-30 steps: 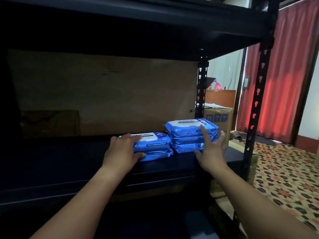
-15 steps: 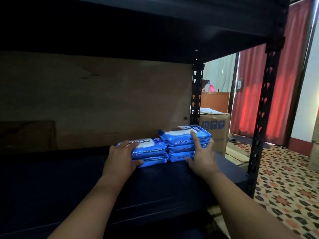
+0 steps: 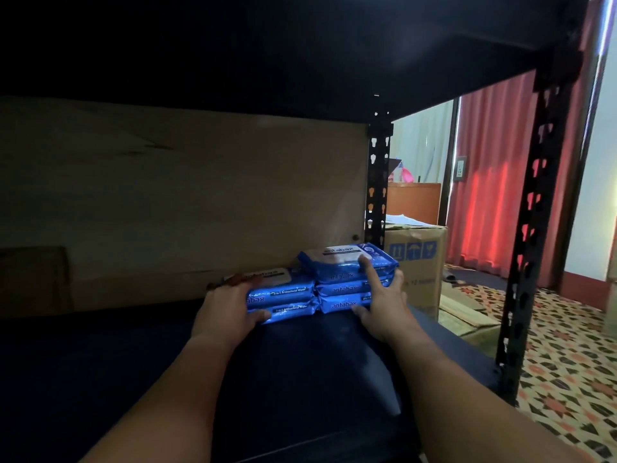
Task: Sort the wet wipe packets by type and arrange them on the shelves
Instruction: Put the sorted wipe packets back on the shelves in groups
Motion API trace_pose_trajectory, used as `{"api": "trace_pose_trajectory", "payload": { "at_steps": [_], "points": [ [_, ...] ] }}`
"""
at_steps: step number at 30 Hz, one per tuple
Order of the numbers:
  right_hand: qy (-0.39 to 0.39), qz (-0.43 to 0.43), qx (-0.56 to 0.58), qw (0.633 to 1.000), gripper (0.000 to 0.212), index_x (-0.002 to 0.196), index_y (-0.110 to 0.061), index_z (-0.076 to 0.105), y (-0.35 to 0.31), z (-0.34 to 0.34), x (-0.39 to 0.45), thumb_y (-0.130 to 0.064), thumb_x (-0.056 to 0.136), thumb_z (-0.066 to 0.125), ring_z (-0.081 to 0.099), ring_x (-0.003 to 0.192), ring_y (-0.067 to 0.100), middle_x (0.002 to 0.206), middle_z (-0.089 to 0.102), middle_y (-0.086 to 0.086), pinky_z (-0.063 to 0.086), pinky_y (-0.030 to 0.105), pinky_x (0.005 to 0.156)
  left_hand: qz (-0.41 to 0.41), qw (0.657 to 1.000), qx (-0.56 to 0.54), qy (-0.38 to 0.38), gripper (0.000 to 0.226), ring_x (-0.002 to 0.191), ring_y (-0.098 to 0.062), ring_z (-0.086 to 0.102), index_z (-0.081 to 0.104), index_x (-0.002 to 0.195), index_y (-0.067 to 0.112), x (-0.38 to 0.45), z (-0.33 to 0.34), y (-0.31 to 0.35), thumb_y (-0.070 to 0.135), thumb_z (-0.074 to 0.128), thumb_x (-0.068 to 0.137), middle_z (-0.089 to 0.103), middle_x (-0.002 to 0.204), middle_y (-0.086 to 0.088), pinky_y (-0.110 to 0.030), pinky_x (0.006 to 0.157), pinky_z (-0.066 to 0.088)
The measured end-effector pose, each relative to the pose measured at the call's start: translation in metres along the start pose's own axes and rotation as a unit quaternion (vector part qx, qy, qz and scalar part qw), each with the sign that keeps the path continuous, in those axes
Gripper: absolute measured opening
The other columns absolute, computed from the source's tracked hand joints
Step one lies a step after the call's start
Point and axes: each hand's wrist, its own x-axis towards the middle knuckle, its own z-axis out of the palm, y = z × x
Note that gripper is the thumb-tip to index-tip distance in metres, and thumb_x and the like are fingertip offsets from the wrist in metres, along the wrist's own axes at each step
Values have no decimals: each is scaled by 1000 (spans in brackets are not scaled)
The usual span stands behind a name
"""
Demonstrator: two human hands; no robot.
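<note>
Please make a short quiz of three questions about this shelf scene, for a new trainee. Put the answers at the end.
1. True or false: both stacks of blue wipe packets have the same height.
2. Which stack does the right hand touch? A) the stack of three B) the stack of two C) neither
3. Fill in: behind the shelf post, on the floor, stands a cardboard ____.

Key:
1. False: the right stack has three packets, the left stack two.
2. A; the left hand holds the stack of two.
3. box
</note>
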Motion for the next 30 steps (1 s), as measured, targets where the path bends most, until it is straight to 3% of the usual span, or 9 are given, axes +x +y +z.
{"api": "trace_pose_trajectory", "payload": {
  "at_steps": [7, 16, 20, 27, 30],
  "points": [
    [16, -17, -22, 999, 95, 150, -62, -4, 6, 3, 18, -26, 96, 64, 37, 133, 39, 157, 0, 18, 35, 47, 113, 19, 998, 54, 9, 73, 126, -25, 52, 40, 149, 43, 10, 10, -5, 65, 66, 84, 49, 146, 8, -36, 92, 54],
    [49, -30, -19, 998, 101, 150, -62, -2, 18, -1, 30, -31, 85, 69, 55, 106, 37, 128, 27, 11, 48, 45, 100, 66, 997, 35, -1, 75, 135, -20, 41, 37, 150, 44, 27, 19, -21, 65, 65, 84, 39, 154, 11, -36, 106, 45],
    [35, -21, -44, 998, 98, 151, -61, 2, 23, -5, 36, -40, 84, 71, 56, 112, 38, 137, 25, 14, 48, 44, 103, 57, 997, 58, -5, 74, 134, -24, 35, 34, 152, 45, 30, 21, -21, 66, 62, 86, 34, 154, 10, -38, 106, 45],
    [35, -12, -23, 999, 92, 151, -60, 11, 23, -6, 37, -40, 84, 72, 53, 121, 37, 144, 21, 13, 46, 43, 104, 48, 995, 86, -18, 75, 133, -23, 30, 31, 151, 46, 28, 17, -15, 67, 60, 86, 31, 151, 9, -37, 103, 46],
    [40, -5, 4, 999, 87, 150, -60, 15, 21, -6, 37, -39, 87, 70, 49, 127, 38, 157, 9, 12, 45, 44, 106, 25, 990, 140, -12, 85, 144, -27, 17, 22, 154, 46, 30, 17, 0, 80, 51, 81, 24, 156, 6, -47, 115, 28]
  ]
}}
